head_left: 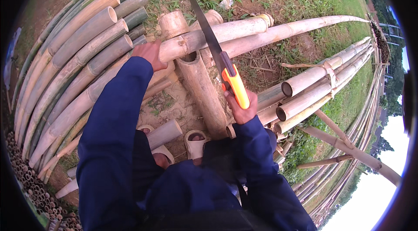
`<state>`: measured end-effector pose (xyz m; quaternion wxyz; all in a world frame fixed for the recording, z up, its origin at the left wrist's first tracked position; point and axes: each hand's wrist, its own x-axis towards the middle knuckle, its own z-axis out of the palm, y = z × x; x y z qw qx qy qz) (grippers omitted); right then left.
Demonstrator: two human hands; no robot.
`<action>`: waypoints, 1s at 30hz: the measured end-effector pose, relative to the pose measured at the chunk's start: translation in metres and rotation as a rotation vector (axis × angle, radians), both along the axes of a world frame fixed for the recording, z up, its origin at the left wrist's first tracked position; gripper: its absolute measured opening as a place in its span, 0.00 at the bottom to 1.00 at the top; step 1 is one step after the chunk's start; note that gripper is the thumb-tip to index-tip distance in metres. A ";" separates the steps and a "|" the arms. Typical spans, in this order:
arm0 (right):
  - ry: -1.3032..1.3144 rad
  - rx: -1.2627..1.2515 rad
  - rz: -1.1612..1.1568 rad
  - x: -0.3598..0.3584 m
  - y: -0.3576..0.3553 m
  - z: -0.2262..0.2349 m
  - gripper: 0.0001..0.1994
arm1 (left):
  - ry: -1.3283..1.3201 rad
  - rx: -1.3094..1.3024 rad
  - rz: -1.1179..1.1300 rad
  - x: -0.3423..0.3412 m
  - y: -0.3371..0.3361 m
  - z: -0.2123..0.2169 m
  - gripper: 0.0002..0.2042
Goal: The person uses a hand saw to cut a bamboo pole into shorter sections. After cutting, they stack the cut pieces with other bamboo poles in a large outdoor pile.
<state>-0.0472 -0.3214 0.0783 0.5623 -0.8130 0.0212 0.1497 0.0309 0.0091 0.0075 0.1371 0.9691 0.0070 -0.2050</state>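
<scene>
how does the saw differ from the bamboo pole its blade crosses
The saw is flat, dark and orange-handled; the bamboo pole is round and pale. The saw slants steeply, while the bamboo pole lies more sideways. The right hand grips the saw; the left hand is at the bamboo pole's left end. Both are long.

The handsaw crosses over a bamboo length. Left of the handsaw lies a pole stack; right of it, a pole bundle; on its near side, sandals.
</scene>
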 end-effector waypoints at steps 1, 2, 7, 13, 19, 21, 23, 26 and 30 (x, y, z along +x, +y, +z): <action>0.028 -0.003 -0.008 -0.021 -0.014 0.009 0.09 | -0.005 0.020 0.026 -0.002 0.008 0.000 0.37; 0.070 -0.031 -0.008 -0.045 -0.029 0.021 0.11 | 0.004 0.032 0.044 -0.009 0.009 -0.002 0.37; 0.039 -0.013 -0.039 -0.061 -0.037 0.027 0.10 | 0.004 0.022 0.041 -0.004 -0.002 0.002 0.36; -0.065 -0.040 0.048 0.016 0.003 -0.009 0.07 | 0.014 0.027 0.004 0.001 0.000 0.005 0.35; 0.108 0.066 -0.080 -0.072 -0.048 0.030 0.13 | -0.031 0.035 0.044 -0.005 0.003 -0.001 0.36; 0.082 0.030 -0.063 -0.028 -0.021 -0.002 0.08 | -0.015 0.031 0.036 -0.009 0.000 -0.005 0.36; -0.028 0.021 -0.046 0.026 0.005 -0.036 0.08 | 0.004 0.011 0.016 0.001 -0.009 0.006 0.36; -0.057 0.019 -0.041 0.043 0.025 -0.047 0.06 | -0.062 0.043 -0.026 -0.001 0.001 0.001 0.35; -0.041 0.116 -0.139 -0.022 -0.032 0.008 0.06 | 0.047 0.053 -0.005 0.000 -0.005 0.005 0.37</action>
